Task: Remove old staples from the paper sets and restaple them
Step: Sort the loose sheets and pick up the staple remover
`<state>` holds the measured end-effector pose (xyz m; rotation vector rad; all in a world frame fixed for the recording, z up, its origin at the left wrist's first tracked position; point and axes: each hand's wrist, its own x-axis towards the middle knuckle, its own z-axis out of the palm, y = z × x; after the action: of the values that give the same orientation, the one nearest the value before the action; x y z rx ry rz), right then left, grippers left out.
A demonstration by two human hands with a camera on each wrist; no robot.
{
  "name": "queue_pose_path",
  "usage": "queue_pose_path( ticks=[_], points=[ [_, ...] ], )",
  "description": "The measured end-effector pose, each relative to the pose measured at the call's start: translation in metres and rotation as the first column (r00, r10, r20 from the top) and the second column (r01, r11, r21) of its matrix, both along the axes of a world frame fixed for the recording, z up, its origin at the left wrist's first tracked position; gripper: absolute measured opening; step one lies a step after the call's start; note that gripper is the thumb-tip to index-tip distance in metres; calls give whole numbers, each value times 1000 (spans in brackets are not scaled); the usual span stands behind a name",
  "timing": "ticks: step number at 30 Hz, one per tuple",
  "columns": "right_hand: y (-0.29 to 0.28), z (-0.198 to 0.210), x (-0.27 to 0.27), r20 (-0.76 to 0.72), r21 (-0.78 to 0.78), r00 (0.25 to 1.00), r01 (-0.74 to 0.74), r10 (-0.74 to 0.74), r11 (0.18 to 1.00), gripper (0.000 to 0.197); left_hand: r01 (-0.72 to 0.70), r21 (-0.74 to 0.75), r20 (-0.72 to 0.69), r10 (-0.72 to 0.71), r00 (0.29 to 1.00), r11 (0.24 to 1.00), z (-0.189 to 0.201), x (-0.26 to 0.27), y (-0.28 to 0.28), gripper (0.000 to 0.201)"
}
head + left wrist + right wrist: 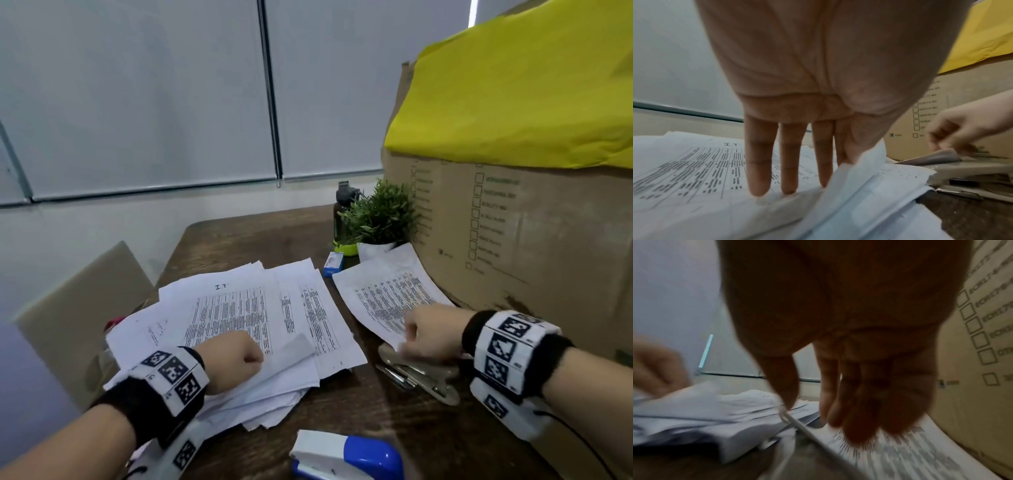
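A loose pile of printed paper sets [239,308] covers the left of the brown table [359,418]. My left hand [255,358] rests on that pile. Three fingers [758,170] press straight down while thumb and index finger pinch the raised corner of the top sheet [859,172]. A separate printed paper set [387,294] lies to the right against the box. There my right hand [409,339] pinches its near corner [937,155], which curls upward. Below that hand lies a grey metal stapler [428,377]. A blue and white stapler [346,455] sits at the near edge.
A large cardboard box [531,246] with yellow paper [513,96] on top fills the right side. A small blue staple box [334,263], a potted plant [380,216] and a dark bottle [344,212] stand at the back. A beige chair [78,308] is to the left.
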<state>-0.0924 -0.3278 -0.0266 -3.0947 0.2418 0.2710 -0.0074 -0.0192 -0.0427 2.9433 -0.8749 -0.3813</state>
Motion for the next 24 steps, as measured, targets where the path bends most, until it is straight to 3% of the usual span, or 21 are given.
queue_pose_path(
  ticks=[4,6,9,12,14,16,17,19,21,24],
  points=[
    [10,-18,-24,-140,-40,990,-1,-4,999,55,-55,-157,104,72,992,986,-2,-8,3,28],
    [15,-25,-31,-76,7,997,10,-10,1000,50,-82,-222,118,111,987,971,-1,-14,4,25],
    [21,-28,-40,19,110,999,47,-49,993,72,-142,-337,91,182,979,931,2,-22,6,22],
    [29,-23,-54,84,133,996,-12,1,991,83,-211,-400,58,255,965,892,-2,-24,11,24],
    [33,-22,-64,105,106,992,-77,66,991,86,-199,-326,97,242,965,924,-5,-25,13,12],
    [35,-29,-72,99,108,990,-115,105,987,88,-160,-144,122,178,976,977,-13,-23,16,34],
    [34,-34,-74,83,125,990,-122,112,985,87,-155,-71,117,163,980,985,-15,-22,16,42],
    [34,-45,-75,49,171,993,-114,107,979,76,-154,-4,127,154,980,988,-18,-20,15,36],
    [35,-49,-73,32,172,996,-83,78,982,52,-160,-13,138,160,977,987,-19,-17,14,21],
    [38,-46,-66,9,157,999,-33,32,987,22,-189,-68,138,197,971,980,-16,-15,13,22]
  ],
)
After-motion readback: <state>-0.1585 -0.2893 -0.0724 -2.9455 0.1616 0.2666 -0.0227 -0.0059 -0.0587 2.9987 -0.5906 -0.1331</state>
